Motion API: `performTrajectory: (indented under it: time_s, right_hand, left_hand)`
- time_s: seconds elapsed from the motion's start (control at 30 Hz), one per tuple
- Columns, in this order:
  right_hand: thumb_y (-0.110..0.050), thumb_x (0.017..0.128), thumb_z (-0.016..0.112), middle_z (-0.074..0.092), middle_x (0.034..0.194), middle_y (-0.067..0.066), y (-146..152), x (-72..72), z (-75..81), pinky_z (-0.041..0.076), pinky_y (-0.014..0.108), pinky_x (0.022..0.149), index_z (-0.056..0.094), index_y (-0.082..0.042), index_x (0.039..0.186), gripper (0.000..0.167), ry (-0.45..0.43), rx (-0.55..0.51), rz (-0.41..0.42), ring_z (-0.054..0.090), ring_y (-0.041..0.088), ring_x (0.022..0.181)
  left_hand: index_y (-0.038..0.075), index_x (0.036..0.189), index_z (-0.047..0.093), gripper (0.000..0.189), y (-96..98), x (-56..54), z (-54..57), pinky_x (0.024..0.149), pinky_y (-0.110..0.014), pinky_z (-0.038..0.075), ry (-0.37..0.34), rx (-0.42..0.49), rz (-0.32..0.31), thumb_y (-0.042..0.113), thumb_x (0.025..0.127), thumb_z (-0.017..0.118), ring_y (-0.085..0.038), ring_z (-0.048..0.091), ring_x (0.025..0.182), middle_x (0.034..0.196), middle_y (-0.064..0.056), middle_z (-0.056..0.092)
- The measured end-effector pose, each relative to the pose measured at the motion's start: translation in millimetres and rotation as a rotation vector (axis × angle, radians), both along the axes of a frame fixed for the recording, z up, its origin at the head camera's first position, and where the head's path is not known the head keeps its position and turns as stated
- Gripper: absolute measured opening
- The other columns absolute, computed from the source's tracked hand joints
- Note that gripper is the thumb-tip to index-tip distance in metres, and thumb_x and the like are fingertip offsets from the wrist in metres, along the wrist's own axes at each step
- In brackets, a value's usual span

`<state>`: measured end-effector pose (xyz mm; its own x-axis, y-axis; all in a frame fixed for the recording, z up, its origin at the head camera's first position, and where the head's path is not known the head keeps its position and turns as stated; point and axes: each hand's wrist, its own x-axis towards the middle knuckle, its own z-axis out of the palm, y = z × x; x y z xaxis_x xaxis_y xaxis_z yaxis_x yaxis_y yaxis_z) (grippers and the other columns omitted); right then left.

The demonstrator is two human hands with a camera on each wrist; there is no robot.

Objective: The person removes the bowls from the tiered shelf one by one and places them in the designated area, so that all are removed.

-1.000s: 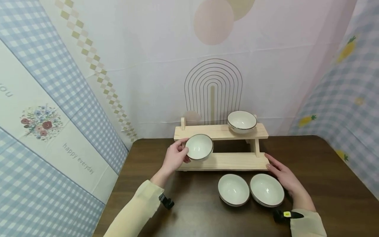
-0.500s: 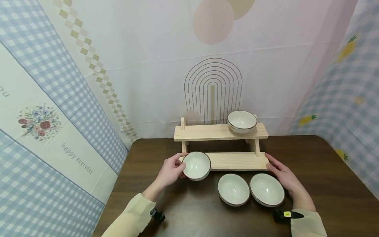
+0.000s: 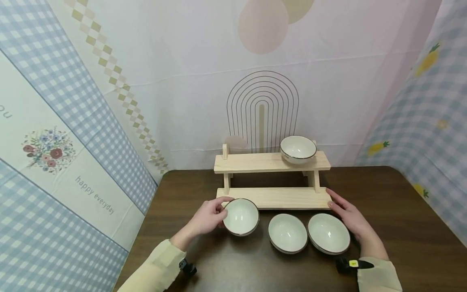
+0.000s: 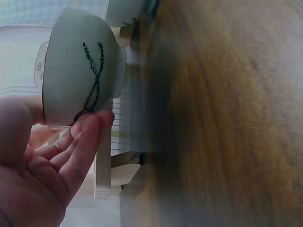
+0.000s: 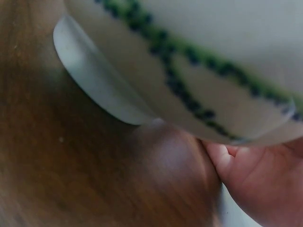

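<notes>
A: Bowl colours?
B: All four white inside, thin dark rim. Held bowl (image 3: 240,216) is pale outside with a dark green crossed-line motif, clearest in the left wrist view.
A: Surfaces?
B: Tabletop (image 3: 401,227) dark brown wood grain. Shelf (image 3: 271,162) pale unfinished wood.
A: Backdrop?
B: Backdrop (image 3: 182,73) off-white, peach circles, black arch lines. Side cloths (image 3: 73,101) blue-white gingham; left has a flower print, right has yellow pineapples. Sleeves (image 3: 160,267) cream.

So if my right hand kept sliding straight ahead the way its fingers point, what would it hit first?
Most likely the lower board of the wooden rack. The right hand points up and left beside the rightmost bowl, its fingertips already at the board's right corner; whether they touch is unclear.
</notes>
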<state>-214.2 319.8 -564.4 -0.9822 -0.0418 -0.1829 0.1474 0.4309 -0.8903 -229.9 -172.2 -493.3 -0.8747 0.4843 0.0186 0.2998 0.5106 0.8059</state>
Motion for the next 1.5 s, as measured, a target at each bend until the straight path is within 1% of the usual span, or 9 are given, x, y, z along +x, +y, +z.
performTrajectory:
  time_s: [0.2, 0.57, 0.83, 1.13, 1.27, 1.37, 1.5]
  right_hand:
    - [-0.055, 0.112, 0.046, 0.016, 0.171, 0.034, -0.6, -0.9, 0.5, 0.022, 0.081, 0.115, 0.017, -0.019, 0.173, 0.076, 0.002, 0.003, 0.002, 0.023, 0.059, 0.152]
    - [-0.055, 0.112, 0.047, 0.015, 0.172, 0.034, 0.2, -2.9, -1.6, 0.021, 0.08, 0.116, 0.018, -0.018, 0.173, 0.077, 0.001, -0.008, 0.0, 0.021, 0.059, 0.153]
    - [-0.054, 0.112, 0.048, 0.015, 0.172, 0.034, 1.9, -6.2, -5.2, 0.021, 0.08, 0.116, 0.018, -0.018, 0.172, 0.077, 0.009, -0.016, 0.006, 0.02, 0.059, 0.153]
    - [-0.054, 0.112, 0.048, 0.013, 0.172, 0.033, 1.5, -7.9, -7.3, 0.019, 0.08, 0.117, 0.017, -0.018, 0.173, 0.077, 0.0, -0.016, 0.008, 0.018, 0.059, 0.154]
    - [-0.054, 0.112, 0.047, 0.013, 0.172, 0.033, 1.3, -7.9, -6.5, 0.019, 0.08, 0.116, 0.017, -0.018, 0.173, 0.077, 0.003, -0.017, 0.009, 0.018, 0.059, 0.154]
    - [-0.053, 0.112, 0.047, 0.014, 0.172, 0.033, 0.8, -7.5, -6.4, 0.02, 0.08, 0.117, 0.017, -0.018, 0.173, 0.076, 0.006, -0.023, 0.008, 0.019, 0.059, 0.154]
    - [-0.053, 0.112, 0.048, 0.014, 0.172, 0.034, 0.4, -7.5, -6.2, 0.021, 0.079, 0.117, 0.017, -0.017, 0.172, 0.076, 0.009, -0.029, 0.008, 0.021, 0.059, 0.153]
  left_hand:
    - [0.011, 0.145, 0.063, 0.045, -1.4, 1.1, -5.8, 0.054, -0.03, 0.058, -0.007, -0.044, -0.053, 0.003, 0.102, 0.056, -0.016, 0.068, 0.06, 0.076, 0.002, 0.069]
    - [0.013, 0.146, 0.064, 0.042, 0.2, 2.8, -9.8, 0.055, -0.031, 0.059, -0.008, -0.073, -0.101, 0.006, 0.106, 0.056, -0.014, 0.066, 0.059, 0.079, 0.003, 0.069]
    - [0.015, 0.147, 0.063, 0.042, 5.8, 3.4, -15.4, 0.055, -0.03, 0.059, -0.013, -0.097, -0.115, 0.008, 0.107, 0.055, -0.022, 0.069, 0.061, 0.077, 0.005, 0.068]
    - [0.012, 0.15, 0.061, 0.043, 9.7, 5.4, -16.1, 0.055, -0.029, 0.059, 0.002, -0.123, -0.133, 0.007, 0.107, 0.054, -0.025, 0.07, 0.061, 0.077, 0.006, 0.067]
    - [0.013, 0.15, 0.062, 0.043, 10.8, 5.8, -15.5, 0.055, -0.029, 0.058, 0.004, -0.131, -0.129, 0.008, 0.107, 0.054, -0.023, 0.07, 0.061, 0.076, 0.007, 0.067]
    - [0.012, 0.149, 0.062, 0.044, 11.8, 6.1, -15.2, 0.055, -0.029, 0.058, 0.009, -0.133, -0.129, 0.008, 0.107, 0.054, -0.019, 0.068, 0.059, 0.075, 0.007, 0.067]
    - [0.008, 0.15, 0.061, 0.044, 13.0, 6.6, -15.7, 0.054, -0.029, 0.058, 0.012, -0.129, -0.136, 0.007, 0.106, 0.053, -0.012, 0.065, 0.056, 0.074, 0.007, 0.066]
